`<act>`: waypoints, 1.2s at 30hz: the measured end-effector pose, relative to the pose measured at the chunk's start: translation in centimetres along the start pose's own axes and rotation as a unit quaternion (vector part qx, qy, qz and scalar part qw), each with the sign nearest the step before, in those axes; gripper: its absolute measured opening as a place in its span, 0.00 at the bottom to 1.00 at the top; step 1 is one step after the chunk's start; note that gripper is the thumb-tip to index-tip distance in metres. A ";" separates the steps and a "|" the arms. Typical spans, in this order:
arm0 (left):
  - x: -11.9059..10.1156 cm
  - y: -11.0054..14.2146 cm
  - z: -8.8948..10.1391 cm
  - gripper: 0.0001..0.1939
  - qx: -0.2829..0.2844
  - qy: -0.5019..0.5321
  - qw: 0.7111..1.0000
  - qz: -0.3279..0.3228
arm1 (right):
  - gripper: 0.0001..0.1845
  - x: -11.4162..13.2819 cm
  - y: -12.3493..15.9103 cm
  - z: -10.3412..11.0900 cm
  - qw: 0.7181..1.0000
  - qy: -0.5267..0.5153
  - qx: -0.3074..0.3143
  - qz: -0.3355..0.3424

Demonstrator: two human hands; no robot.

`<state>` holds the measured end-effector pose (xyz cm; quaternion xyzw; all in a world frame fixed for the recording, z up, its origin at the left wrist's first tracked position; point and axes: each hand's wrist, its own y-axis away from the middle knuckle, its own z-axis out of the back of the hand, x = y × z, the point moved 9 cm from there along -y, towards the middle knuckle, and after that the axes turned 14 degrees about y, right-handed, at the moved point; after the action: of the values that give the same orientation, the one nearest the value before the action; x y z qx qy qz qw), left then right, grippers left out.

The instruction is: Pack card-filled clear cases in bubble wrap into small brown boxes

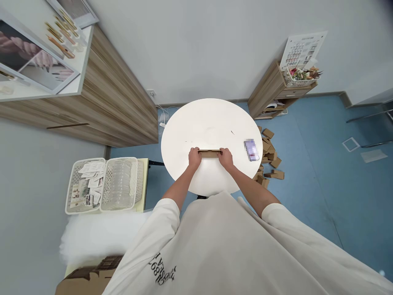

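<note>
A small brown cardboard box [210, 154] rests at the front half of the round white table [208, 119], its long side facing me. My left hand [194, 157] grips its left end, and my right hand [226, 158] grips the right end. Both hands have their fingers curled around the box's corners, with some fingertips hidden behind it. A dark line runs along the box's upper edge; whether the lid is fully closed I cannot tell. To the right of my right hand lies a purple phone-like object [251, 150], blurred out.
Several folded cardboard boxes [270, 153] are heaped on the blue floor right of the table. At left stand two white baskets, one with papers [87, 184], one with clear plastic pieces [120, 184]. A wooden cabinet [123, 90] and a small shelf unit [270, 90] flank the table.
</note>
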<state>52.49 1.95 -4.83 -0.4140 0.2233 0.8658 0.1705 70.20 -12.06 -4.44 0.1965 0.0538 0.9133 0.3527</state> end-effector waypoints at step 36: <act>-0.8 4.7 -1.6 0.40 0.123 -0.147 0.970 -0.150 | 0.43 1.1 3.1 -1.6 0.967 0.210 0.063 0.131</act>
<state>51.80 -2.93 -3.96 -0.2867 0.2359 0.8475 0.3792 66.89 -13.53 -4.83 0.0270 0.1581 0.9670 0.1982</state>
